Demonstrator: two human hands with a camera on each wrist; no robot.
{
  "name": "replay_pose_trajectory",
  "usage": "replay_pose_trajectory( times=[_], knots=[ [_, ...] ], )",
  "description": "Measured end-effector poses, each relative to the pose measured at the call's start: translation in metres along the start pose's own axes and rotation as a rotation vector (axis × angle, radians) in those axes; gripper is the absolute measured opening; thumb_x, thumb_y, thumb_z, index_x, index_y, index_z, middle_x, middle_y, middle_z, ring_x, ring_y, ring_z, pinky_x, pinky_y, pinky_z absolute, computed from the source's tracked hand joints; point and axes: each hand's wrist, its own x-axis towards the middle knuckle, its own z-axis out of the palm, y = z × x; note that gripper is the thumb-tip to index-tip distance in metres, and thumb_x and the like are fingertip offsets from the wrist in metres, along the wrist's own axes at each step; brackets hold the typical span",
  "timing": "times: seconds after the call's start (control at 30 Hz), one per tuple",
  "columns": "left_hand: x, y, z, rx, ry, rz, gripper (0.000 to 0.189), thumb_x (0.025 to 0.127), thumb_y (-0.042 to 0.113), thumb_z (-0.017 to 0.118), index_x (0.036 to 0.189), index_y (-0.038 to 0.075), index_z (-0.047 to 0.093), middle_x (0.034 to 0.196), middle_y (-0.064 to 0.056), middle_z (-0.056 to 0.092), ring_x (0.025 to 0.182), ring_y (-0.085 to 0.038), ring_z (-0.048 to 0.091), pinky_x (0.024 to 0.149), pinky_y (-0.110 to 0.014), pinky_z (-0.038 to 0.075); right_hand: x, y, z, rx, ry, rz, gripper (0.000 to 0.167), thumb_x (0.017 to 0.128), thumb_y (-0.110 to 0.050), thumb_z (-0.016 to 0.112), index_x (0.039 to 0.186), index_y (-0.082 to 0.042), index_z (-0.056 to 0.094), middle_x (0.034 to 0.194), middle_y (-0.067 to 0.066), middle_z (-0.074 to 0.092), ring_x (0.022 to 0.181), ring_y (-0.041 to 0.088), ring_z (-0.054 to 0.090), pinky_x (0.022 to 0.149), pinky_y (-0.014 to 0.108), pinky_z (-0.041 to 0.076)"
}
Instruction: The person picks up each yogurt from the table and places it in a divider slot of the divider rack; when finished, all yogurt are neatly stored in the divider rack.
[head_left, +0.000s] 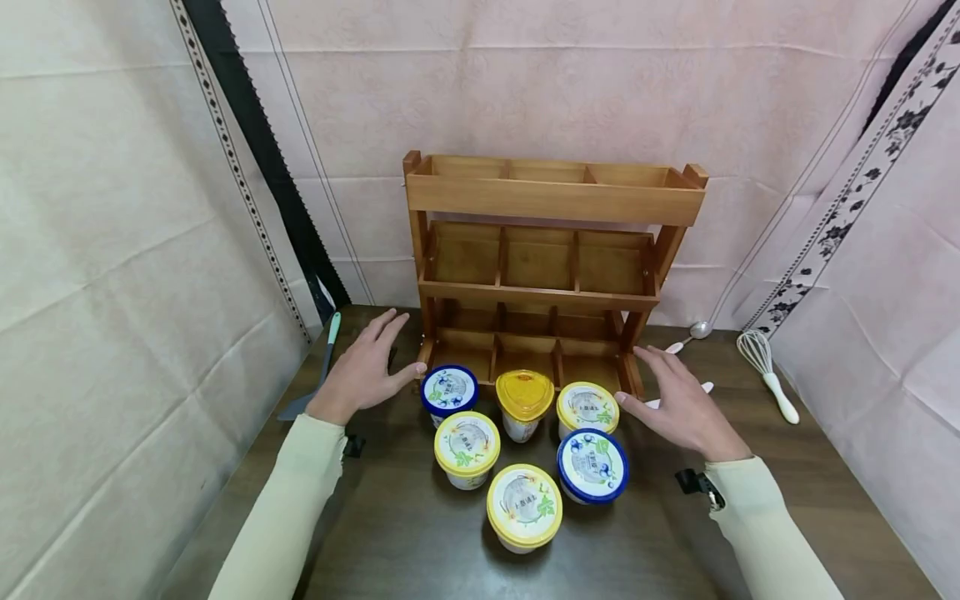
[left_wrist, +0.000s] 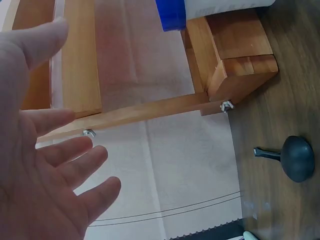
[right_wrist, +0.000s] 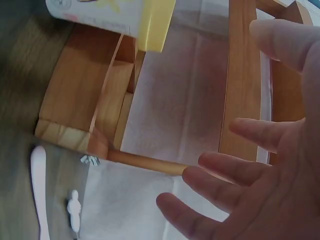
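My left hand is held with fingers spread at the left side of a three-tier wooden shelf. My right hand, likewise spread, is at the shelf's lower right side. Both palms are bare of any object in the wrist views; whether a fingertip touches the wood I cannot tell. In front of the shelf stand several lidded tubs: a blue-lidded tub near my left thumb, a yellow-lidded tub near my right thumb, a tub with a plain yellow lid between them, and others nearer me, including another blue-lidded tub.
Left of the shelf lie a spatula with a pale green handle and a small black pan-shaped thing. To the right are a whisk, a metal spoon and a white handle. Cloth walls surround the dark wooden table.
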Motion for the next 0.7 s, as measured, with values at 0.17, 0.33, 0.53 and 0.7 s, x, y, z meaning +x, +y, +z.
replay_pose_trajectory(
  times=[0.17, 0.33, 0.53, 0.7],
  knots=[
    [0.006, -0.003, -0.003, -0.037, 0.041, 0.016, 0.092, 0.097, 0.063, 0.066, 0.167, 0.015, 0.028, 0.173, -0.017, 0.027, 0.152, -0.044, 0.040, 0.115, -0.066, 0.045, 0.000, 0.000, 0.002, 0.077, 0.009, 0.003, 0.086, 0.099, -0.063, 0.064, 0.162, -0.010, 0.038, 0.164, 0.024, 0.040, 0.149, 0.049, 0.039, 0.115, 0.076, 0.035],
    [0.016, -0.004, -0.006, -0.106, 0.094, 0.034, 0.084, 0.100, 0.054, 0.067, 0.164, 0.011, 0.034, 0.169, -0.019, 0.034, 0.152, -0.042, 0.040, 0.119, -0.063, 0.041, 0.000, -0.002, 0.005, 0.151, 0.003, 0.030, 0.082, 0.099, -0.060, 0.065, 0.160, -0.013, 0.041, 0.162, 0.024, 0.044, 0.146, 0.049, 0.044, 0.110, 0.076, 0.041],
    [0.029, -0.007, -0.007, -0.162, 0.126, 0.016, 0.073, 0.104, 0.044, 0.065, 0.162, 0.009, 0.037, 0.165, -0.019, 0.040, 0.150, -0.039, 0.044, 0.121, -0.061, 0.039, 0.002, -0.002, 0.015, 0.219, 0.006, 0.000, 0.076, 0.099, -0.055, 0.068, 0.157, -0.012, 0.045, 0.153, 0.021, 0.054, 0.137, 0.043, 0.054, 0.105, 0.067, 0.052],
    [0.043, -0.006, -0.011, -0.248, 0.164, 0.021, 0.064, 0.108, 0.038, 0.059, 0.161, 0.009, 0.038, 0.157, -0.022, 0.046, 0.137, -0.040, 0.053, 0.114, -0.061, 0.046, 0.002, -0.003, 0.021, 0.287, -0.008, 0.004, 0.073, 0.100, -0.050, 0.070, 0.156, -0.010, 0.046, 0.151, 0.021, 0.057, 0.133, 0.043, 0.058, 0.105, 0.064, 0.053]
  ],
)
